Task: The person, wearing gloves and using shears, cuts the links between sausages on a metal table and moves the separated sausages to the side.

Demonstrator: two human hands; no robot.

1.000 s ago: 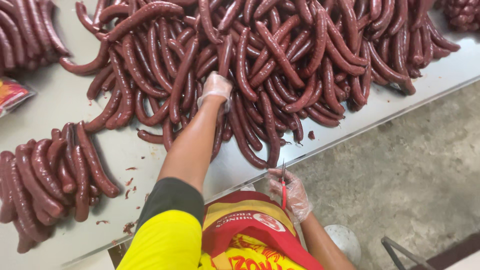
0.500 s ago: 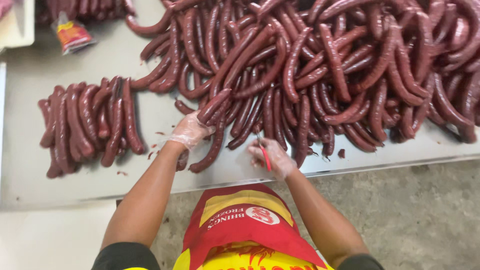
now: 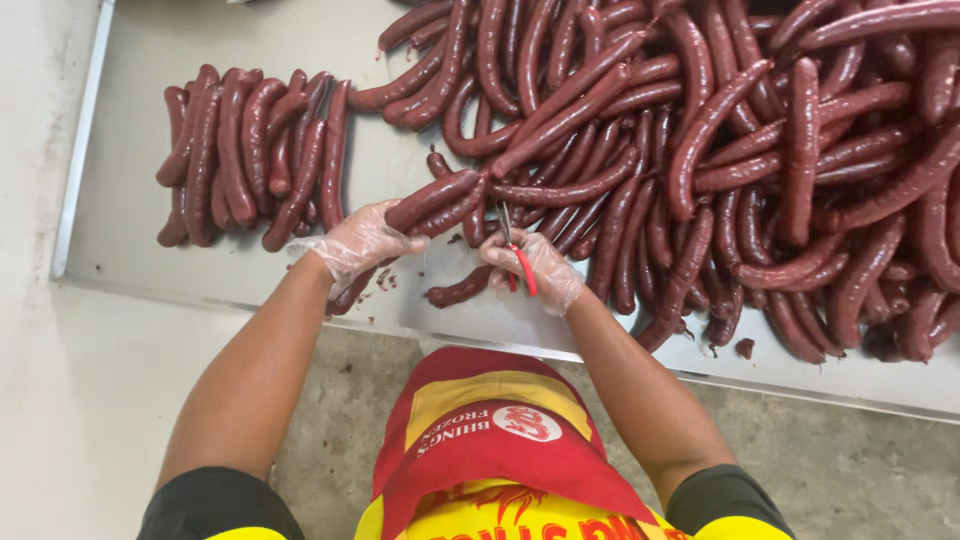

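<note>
My left hand (image 3: 362, 240), in a thin clear glove, grips one end of a dark red sausage (image 3: 438, 198) lifted off the steel table (image 3: 130, 200). My right hand (image 3: 535, 268), also gloved, holds small red-handled scissors (image 3: 517, 258) with the blades pointing up at the sausage's link end, just right of my left hand. A big heap of linked sausages (image 3: 720, 150) covers the table ahead and to the right.
A smaller pile of separated sausages (image 3: 250, 150) lies at the left of the table. One loose sausage (image 3: 458, 289) rests near the table's front edge. Concrete floor lies below, and a red and yellow apron (image 3: 490, 440) hangs in front of me.
The view has shifted so the small pile sits further left. My left hand has pulled a sausage up from the heap, and my right hand has brought the scissors up to it.
</note>
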